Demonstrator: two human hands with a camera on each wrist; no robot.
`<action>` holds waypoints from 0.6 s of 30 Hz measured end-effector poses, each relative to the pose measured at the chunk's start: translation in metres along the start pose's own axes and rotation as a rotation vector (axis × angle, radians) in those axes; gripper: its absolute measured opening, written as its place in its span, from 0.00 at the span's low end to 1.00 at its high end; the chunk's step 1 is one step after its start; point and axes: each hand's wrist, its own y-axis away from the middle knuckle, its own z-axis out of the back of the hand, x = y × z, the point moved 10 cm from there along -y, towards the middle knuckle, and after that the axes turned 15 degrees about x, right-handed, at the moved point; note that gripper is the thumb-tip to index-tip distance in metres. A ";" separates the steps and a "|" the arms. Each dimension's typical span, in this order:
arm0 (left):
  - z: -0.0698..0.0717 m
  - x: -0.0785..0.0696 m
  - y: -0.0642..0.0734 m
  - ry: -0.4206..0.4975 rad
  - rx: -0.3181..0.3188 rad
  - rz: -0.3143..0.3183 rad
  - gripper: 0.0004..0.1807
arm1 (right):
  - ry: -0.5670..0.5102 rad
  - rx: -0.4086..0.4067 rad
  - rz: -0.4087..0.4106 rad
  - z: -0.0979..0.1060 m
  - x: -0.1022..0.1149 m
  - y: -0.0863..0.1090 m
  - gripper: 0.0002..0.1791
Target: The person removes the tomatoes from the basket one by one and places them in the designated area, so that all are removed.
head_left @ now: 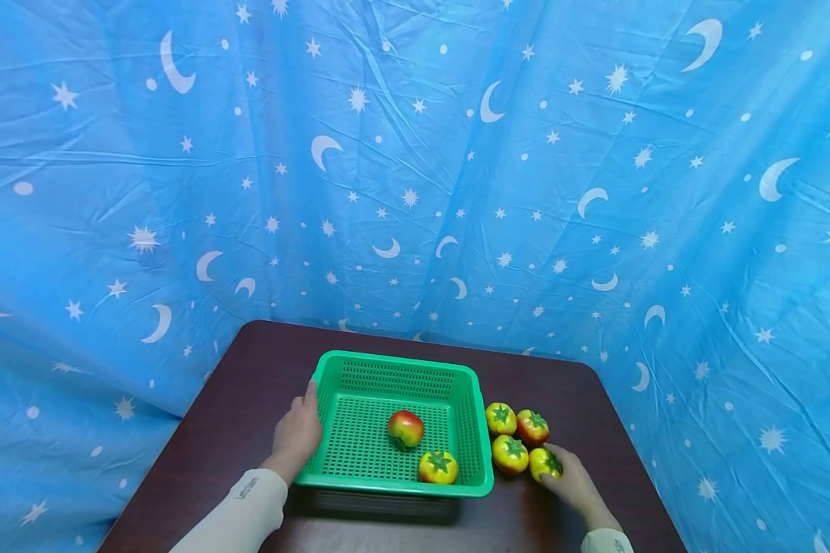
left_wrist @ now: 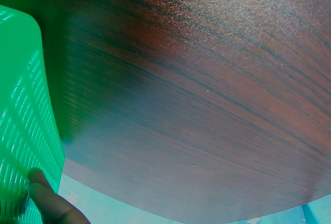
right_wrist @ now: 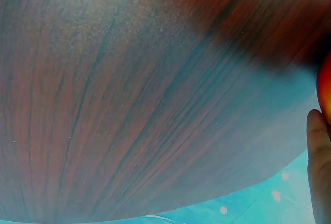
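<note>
A green perforated plastic basket (head_left: 394, 485) sits on the dark table. My left hand (head_left: 297, 436) grips its left side near the rim; in the left wrist view a finger (left_wrist: 54, 203) lies against the basket wall (left_wrist: 23, 94). Inside are two red-and-yellow tomatoes, one on its side (head_left: 406, 428) and one with its green leafy top up (head_left: 438, 467). Several more stand right of the basket. My right hand (head_left: 572, 480) holds the nearest of these, a yellow tomato (head_left: 543, 462), between thumb and fingers. The right wrist view catches only the edge of a tomato (right_wrist: 325, 87) by a finger.
Three other tomatoes, at the back left (head_left: 500, 418), back right (head_left: 533, 427) and front left (head_left: 510, 454), cluster close to the basket's right wall. The brown wood-grain table (head_left: 249, 392) has rounded far corners. A blue curtain (head_left: 415, 169) with moons and stars hangs behind and beside it.
</note>
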 end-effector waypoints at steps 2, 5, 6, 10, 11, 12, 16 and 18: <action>0.000 0.000 0.000 0.001 0.000 0.002 0.35 | -0.002 -0.001 0.013 0.000 0.000 0.001 0.34; -0.001 0.001 0.001 0.007 0.003 0.009 0.35 | -0.003 -0.004 0.029 -0.001 0.000 0.003 0.36; -0.001 0.001 0.001 0.009 0.004 0.010 0.34 | -0.002 -0.007 0.036 -0.001 0.000 0.003 0.36; -0.002 0.001 0.001 0.013 0.002 0.008 0.34 | -0.007 -0.018 0.046 -0.002 0.000 0.006 0.39; -0.001 0.001 0.002 0.012 0.001 0.007 0.34 | -0.010 -0.023 0.048 -0.002 0.000 0.007 0.41; -0.001 0.001 0.002 0.012 -0.002 0.004 0.34 | -0.012 -0.028 0.050 -0.002 0.000 0.008 0.42; 0.000 0.000 0.001 0.009 -0.006 -0.008 0.34 | -0.021 -0.048 0.052 0.002 0.002 0.011 0.44; 0.000 -0.001 0.000 0.010 -0.003 -0.011 0.34 | -0.015 -0.063 0.052 0.005 0.005 0.012 0.43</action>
